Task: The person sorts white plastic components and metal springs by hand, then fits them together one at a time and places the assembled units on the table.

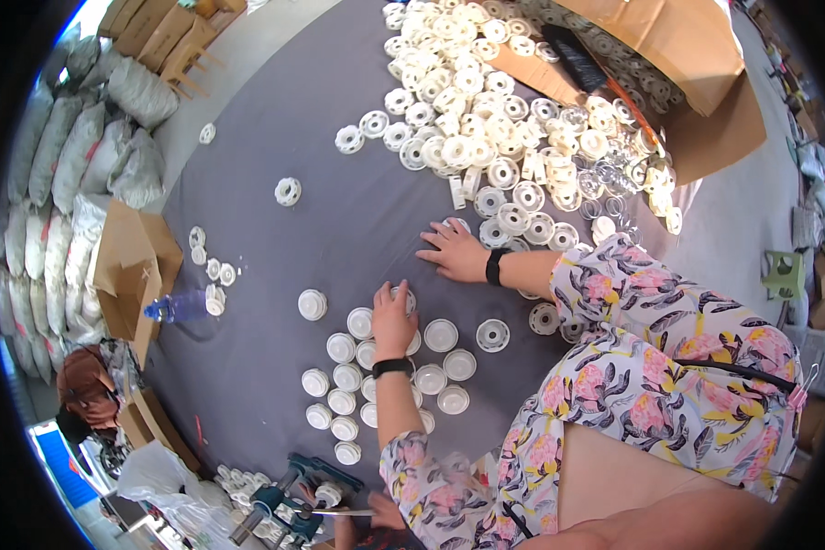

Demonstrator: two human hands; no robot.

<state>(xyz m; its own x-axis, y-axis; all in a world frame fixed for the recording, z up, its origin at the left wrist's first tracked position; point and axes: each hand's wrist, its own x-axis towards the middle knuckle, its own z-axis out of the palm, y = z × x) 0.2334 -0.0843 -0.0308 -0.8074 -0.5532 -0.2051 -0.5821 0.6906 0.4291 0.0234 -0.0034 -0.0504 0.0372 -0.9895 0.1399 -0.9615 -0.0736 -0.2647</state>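
Note:
My left hand (394, 328), with a black band at its wrist, has its fingers curled round a white round plastic part (409, 300) standing on the grey cloth. Around it stand several white round plastic parts in loose rows, such as a stepped one (342, 347) and a wider one (441, 335). Farther right, my right hand (458, 251) lies palm down with fingers spread; it also wears a dark band. Just beyond its fingers shows the edge of another white part (456, 223). A lone ring-shaped part with a dark centre (492, 335) lies to the right.
A big heap of white rings (467, 101) spills from a cardboard box (697, 55) at the far right. Another box (128, 266) and a blue bottle (179, 307) stand left. At the lower edge, a co-worker's hand (387, 511) is beside a green clamp-like tool (275, 500). Sacks (69, 165) are stacked left.

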